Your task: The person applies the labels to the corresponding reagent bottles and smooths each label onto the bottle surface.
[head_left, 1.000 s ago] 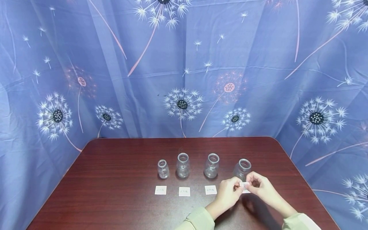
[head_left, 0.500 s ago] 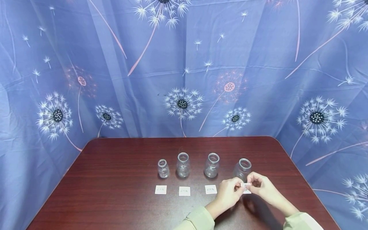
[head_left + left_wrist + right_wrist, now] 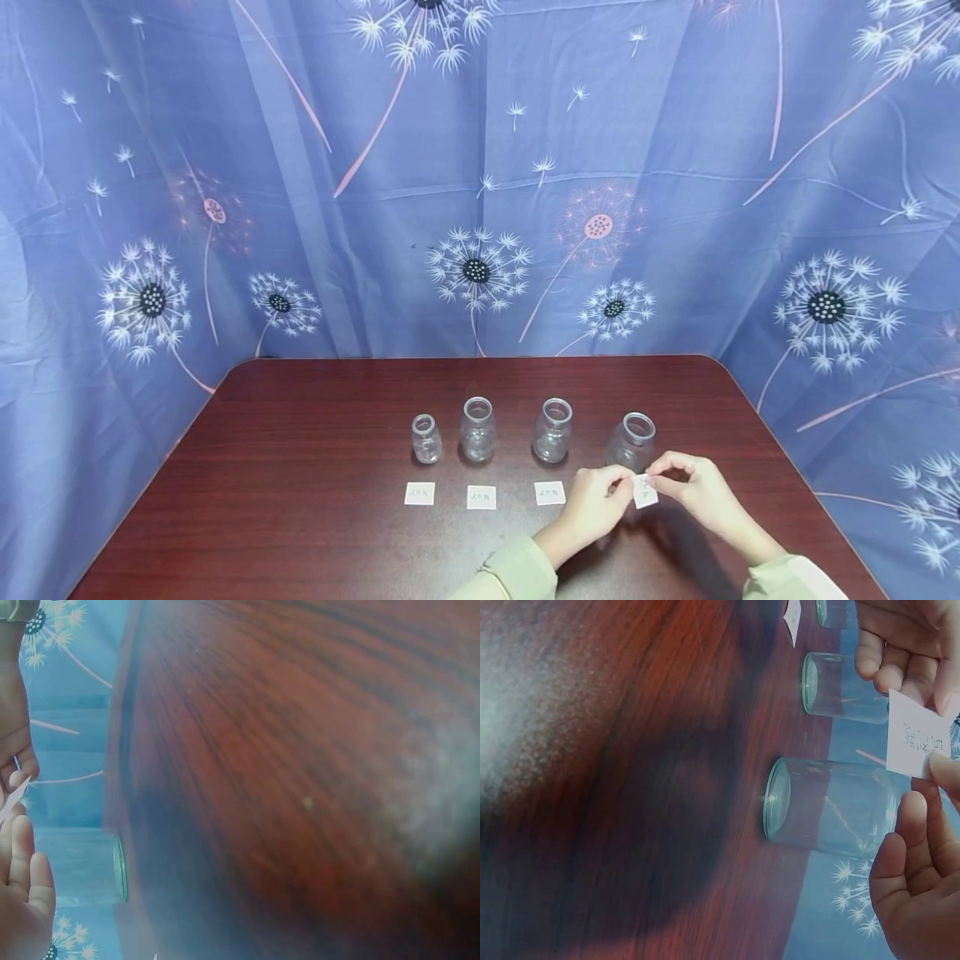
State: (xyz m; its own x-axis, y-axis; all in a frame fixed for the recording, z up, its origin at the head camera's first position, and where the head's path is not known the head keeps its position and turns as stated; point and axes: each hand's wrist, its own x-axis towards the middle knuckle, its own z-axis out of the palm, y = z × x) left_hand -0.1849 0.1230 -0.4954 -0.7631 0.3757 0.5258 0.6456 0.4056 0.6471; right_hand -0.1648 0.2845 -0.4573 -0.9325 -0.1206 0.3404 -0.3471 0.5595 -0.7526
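A small white paper label (image 3: 645, 493) with handwriting on it hangs tilted between the two hands. My left hand (image 3: 590, 504) pinches its left corner with thumb and forefinger. My right hand (image 3: 703, 504) pinches the upper right edge; in the right wrist view the thumb (image 3: 943, 771) lies over the label (image 3: 913, 739). Just behind the hands stands a clear glass jar (image 3: 628, 446), upright and open-topped, its lower part partly covered by the fingers. Seen from the left wrist, the label (image 3: 13, 799) is nearly edge-on between both hands.
Left of that jar stand a glass jar (image 3: 552, 433), another glass jar (image 3: 477, 432) and a smaller jar (image 3: 426, 442). Before them lie a label (image 3: 550, 493), a second label (image 3: 481, 497) and a third label (image 3: 419, 493) on the dark red table (image 3: 300, 517). A blue curtain (image 3: 375, 250) hangs behind.
The label has turned from foreshortened, between the fingertips, to hanging tilted with more of its written face in sight. The right hand has shifted slightly rightward; the left hand has barely moved.
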